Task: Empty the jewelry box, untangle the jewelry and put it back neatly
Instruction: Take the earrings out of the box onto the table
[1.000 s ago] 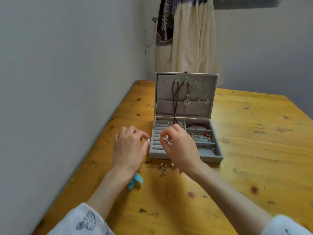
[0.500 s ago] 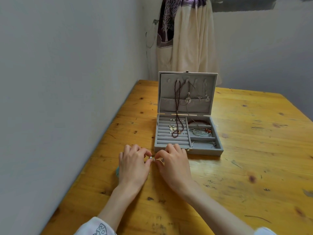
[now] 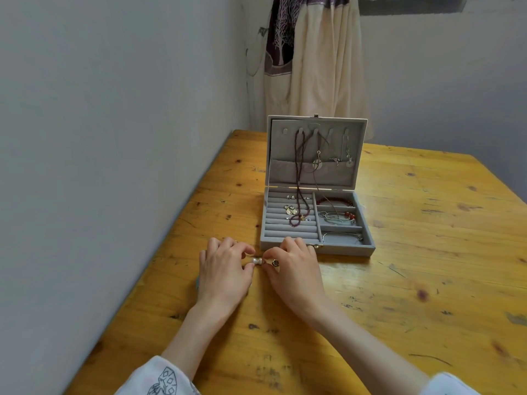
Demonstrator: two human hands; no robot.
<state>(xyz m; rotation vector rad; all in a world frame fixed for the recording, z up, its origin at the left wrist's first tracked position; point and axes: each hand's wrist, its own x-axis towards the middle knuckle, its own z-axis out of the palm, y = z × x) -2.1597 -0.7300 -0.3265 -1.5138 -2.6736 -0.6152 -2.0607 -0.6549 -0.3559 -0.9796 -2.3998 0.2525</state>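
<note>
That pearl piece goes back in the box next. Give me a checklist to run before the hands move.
1. Pearl piece held between left hand and right hand: ok.
2. Jewelry box lid open: ok.
3. Front ring rows free: ok.
4. Purple bead necklace clear of the ring rows: not ok, it drapes from the lid across them.
5. Pearl piece free of tangles: cannot tell.
6. Ring secure at right fingers: cannot tell.
</note>
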